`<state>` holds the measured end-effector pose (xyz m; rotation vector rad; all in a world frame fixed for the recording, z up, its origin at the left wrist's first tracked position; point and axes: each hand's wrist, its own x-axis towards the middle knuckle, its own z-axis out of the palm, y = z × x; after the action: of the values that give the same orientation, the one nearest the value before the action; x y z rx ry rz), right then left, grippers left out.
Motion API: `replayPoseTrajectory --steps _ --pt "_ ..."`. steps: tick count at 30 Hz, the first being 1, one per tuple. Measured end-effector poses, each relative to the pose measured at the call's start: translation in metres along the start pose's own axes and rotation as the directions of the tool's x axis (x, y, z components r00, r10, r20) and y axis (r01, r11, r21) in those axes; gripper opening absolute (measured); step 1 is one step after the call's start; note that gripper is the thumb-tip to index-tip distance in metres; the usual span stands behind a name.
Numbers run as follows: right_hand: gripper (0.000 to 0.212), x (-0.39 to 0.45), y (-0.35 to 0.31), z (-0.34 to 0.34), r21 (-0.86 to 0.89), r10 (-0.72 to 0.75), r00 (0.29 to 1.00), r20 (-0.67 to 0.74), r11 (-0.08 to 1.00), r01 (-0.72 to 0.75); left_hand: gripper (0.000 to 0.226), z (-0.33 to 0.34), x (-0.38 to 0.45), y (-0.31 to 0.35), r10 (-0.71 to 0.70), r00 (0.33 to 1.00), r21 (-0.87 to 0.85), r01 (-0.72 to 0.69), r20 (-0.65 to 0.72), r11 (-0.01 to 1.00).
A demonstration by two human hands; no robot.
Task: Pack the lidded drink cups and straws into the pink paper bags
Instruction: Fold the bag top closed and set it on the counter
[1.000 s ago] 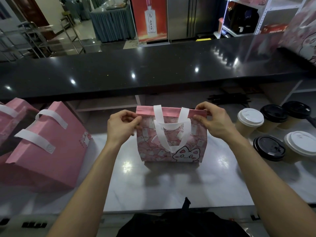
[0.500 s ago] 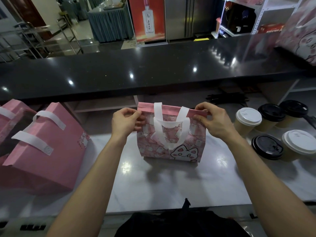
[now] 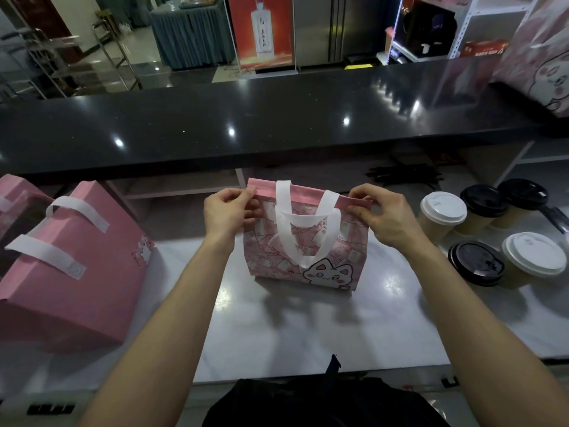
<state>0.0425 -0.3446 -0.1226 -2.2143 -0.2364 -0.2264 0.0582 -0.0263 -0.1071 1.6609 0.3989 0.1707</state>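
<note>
A: From the head camera, where does the bag stand?

B: The small pink bag [image 3: 303,251] stands upright in the middle of the white counter [image 3: 323,328], its cat print facing the person. The left hand [image 3: 229,211] pinches the top rim at the left corner, and the right hand [image 3: 381,211] pinches the rim at the right corner. The white handles [image 3: 303,223] hang down over the front.

A: And the drinks?

B: Five lidded cups [image 3: 443,217] sit to the right, well apart from the bag, three with black lids and two with white. Dark straws [image 3: 403,177] lie on the shelf behind them, I think; that patch is dim. Two larger pink bags [image 3: 77,266] rest at the left.

A: What could go wrong?

B: The mouth looks pressed nearly flat. If the hands pull unevenly, the paper rim may crease or tear at a corner. If it opens only partly, a cup could catch the edge and tip, and a loose lid would leak. The bag is light, so a one-sided tug could topple it or slide it on the glossy top.
</note>
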Motion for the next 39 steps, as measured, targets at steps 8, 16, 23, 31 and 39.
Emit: replayPoseTrajectory --steps 8,16,23,31,39 --pt "0.020 0.008 0.006 -0.006 0.016 0.050 0.999 0.012 0.999 -0.050 0.015 -0.010 0.000 -0.021 0.123 0.987 -0.043 -0.119 0.104 0.992" --pt "0.024 0.014 0.004 -0.008 0.007 0.075 0.997 0.032 0.997 -0.075 0.018 -0.014 0.013 -0.029 0.412 0.908 0.345 -0.412 0.076 0.844" --pt "0.025 0.018 0.000 -0.013 -0.149 0.058 0.996 0.063 0.988 -0.048 0.040 -0.020 0.021 -0.011 0.510 0.819 0.314 -0.572 0.261 0.758" --pt "0.015 0.027 -0.004 -0.011 -0.232 0.002 0.993 0.119 0.972 0.026 0.028 -0.024 0.031 -0.002 0.428 0.806 0.399 -0.580 0.409 0.710" --pt "0.009 0.031 -0.006 -0.004 -0.351 -0.095 0.994 0.055 0.930 0.108 0.018 -0.030 0.034 0.005 0.493 0.697 0.516 -0.717 0.521 0.469"
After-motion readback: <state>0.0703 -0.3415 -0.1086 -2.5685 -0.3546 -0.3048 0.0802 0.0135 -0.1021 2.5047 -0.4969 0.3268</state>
